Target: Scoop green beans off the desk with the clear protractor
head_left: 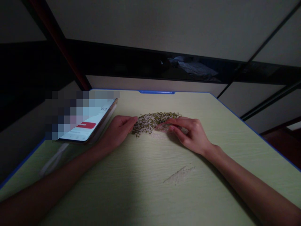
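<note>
A loose heap of small green beans mixed with pale grains (150,121) lies spread on the pale wooden tabletop (105,188). At its left edge rests my left hand (119,130), thumb and fingers pressed together; whatever may be between them is hidden. My right hand (191,131) reaches over the heap's right side, its fingers stretched out and the thumb apart from them. Its fingertips touch pale grains and are slightly blurred. Nearer to me, a thin scatter of pale grains (178,175) lies apart from the heap.
At the left, a phone (87,128) with a lit screen, partly pixelated, leans tilted above the table. A white cable (55,158) runs below it. The tabletop has a blue rim with a blue handle (157,92) at the far edge. Pale panels (152,28) stand behind.
</note>
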The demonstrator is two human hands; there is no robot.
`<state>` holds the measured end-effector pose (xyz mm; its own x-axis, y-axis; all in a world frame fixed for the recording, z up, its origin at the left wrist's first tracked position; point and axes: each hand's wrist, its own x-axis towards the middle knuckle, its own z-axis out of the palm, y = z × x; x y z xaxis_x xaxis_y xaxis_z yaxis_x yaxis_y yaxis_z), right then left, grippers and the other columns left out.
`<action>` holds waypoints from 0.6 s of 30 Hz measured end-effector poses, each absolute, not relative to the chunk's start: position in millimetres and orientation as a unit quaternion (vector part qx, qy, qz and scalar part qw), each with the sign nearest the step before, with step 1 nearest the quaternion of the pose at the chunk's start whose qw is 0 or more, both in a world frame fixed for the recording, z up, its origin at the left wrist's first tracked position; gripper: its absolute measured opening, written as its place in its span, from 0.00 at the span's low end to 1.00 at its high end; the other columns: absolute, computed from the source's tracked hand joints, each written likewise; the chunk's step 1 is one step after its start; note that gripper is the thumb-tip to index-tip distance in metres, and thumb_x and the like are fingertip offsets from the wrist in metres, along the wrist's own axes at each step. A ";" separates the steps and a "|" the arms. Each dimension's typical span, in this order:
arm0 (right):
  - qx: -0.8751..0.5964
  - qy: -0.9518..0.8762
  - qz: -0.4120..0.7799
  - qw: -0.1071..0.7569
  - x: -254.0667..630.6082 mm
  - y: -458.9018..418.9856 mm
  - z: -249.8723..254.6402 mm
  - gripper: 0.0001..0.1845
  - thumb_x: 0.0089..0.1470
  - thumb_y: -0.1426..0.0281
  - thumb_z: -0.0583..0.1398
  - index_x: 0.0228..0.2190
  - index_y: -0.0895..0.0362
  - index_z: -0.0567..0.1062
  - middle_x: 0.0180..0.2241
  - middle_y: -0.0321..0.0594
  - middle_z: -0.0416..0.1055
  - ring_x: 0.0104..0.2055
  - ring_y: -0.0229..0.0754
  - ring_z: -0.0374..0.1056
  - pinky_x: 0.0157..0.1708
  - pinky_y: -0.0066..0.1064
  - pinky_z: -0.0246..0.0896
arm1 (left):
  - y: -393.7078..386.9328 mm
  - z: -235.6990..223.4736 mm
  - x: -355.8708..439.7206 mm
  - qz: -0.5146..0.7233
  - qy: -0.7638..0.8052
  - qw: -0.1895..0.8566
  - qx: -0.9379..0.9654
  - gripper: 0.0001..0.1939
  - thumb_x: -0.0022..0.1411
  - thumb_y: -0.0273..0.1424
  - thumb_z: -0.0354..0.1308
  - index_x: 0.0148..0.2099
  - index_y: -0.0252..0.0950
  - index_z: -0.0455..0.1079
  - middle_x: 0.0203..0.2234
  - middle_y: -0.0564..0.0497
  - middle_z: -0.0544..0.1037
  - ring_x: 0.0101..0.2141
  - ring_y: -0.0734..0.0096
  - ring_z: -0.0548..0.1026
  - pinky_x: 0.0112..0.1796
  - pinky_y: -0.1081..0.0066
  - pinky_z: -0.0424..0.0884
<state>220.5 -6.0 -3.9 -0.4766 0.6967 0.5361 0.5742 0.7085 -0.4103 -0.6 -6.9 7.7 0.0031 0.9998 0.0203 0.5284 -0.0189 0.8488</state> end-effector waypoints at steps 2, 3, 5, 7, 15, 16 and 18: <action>-0.371 -0.855 0.087 0.353 221.0 -6.2 -4.2 0.15 0.52 0.75 0.53 0.38 0.56 0.77 0.32 0.38 0.77 0.31 0.38 0.70 0.34 0.29 0.64 | -6.7 7.4 -1.0 0.351 0.611 0.338 0.624 0.19 0.54 0.34 0.46 0.14 0.38 0.50 0.08 0.59 0.52 0.14 0.79 0.52 0.18 0.74 0.50; -0.370 -0.854 0.086 0.354 221.1 -6.3 -4.4 0.15 0.52 0.76 0.53 0.37 0.56 0.77 0.33 0.38 0.77 0.31 0.38 0.70 0.34 0.29 0.64 | -6.5 7.4 -1.1 0.352 0.610 0.338 0.625 0.19 0.54 0.34 0.46 0.14 0.38 0.50 0.08 0.59 0.52 0.14 0.79 0.52 0.18 0.74 0.50; -0.371 -0.853 0.086 0.356 221.0 -6.1 -5.1 0.14 0.52 0.76 0.54 0.37 0.57 0.77 0.33 0.39 0.77 0.31 0.38 0.71 0.34 0.29 0.64 | -6.1 7.5 -1.1 0.354 0.608 0.337 0.626 0.19 0.54 0.34 0.46 0.14 0.38 0.50 0.08 0.59 0.53 0.14 0.79 0.52 0.18 0.74 0.50; -0.371 -0.853 0.082 0.359 220.5 -5.7 -5.9 0.14 0.52 0.76 0.54 0.37 0.58 0.77 0.32 0.39 0.77 0.31 0.38 0.71 0.33 0.29 0.64 | -5.6 7.3 -1.0 0.356 0.605 0.334 0.629 0.19 0.54 0.35 0.46 0.14 0.38 0.50 0.08 0.59 0.53 0.14 0.79 0.52 0.18 0.73 0.50; -0.362 -0.860 0.073 0.353 218.7 -5.3 -5.7 0.15 0.53 0.75 0.53 0.38 0.58 0.77 0.33 0.39 0.77 0.30 0.38 0.69 0.33 0.29 0.63 | -6.1 6.3 -0.6 0.356 0.610 0.336 0.623 0.19 0.54 0.35 0.47 0.13 0.38 0.50 0.08 0.60 0.52 0.13 0.80 0.52 0.18 0.74 0.49; -0.358 -0.861 0.074 0.353 218.6 -5.2 -5.5 0.15 0.53 0.75 0.53 0.38 0.57 0.77 0.33 0.39 0.77 0.30 0.38 0.69 0.32 0.29 0.63 | -6.4 6.4 -0.6 0.357 0.609 0.337 0.623 0.19 0.54 0.35 0.47 0.13 0.38 0.50 0.08 0.60 0.52 0.13 0.80 0.52 0.18 0.74 0.49; -0.352 -0.863 0.075 0.354 218.4 -4.9 -5.2 0.14 0.54 0.75 0.53 0.38 0.57 0.77 0.33 0.39 0.77 0.30 0.38 0.69 0.32 0.28 0.63 | -6.6 6.7 -0.7 0.359 0.608 0.337 0.624 0.19 0.54 0.35 0.47 0.13 0.38 0.50 0.08 0.60 0.52 0.13 0.80 0.51 0.18 0.74 0.49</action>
<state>218.4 -4.9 -5.2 -0.5019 0.6605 0.5584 0.5546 0.7412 -0.3782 -0.7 -6.6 6.7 0.0046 0.9993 0.0380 0.5165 -0.0350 0.8556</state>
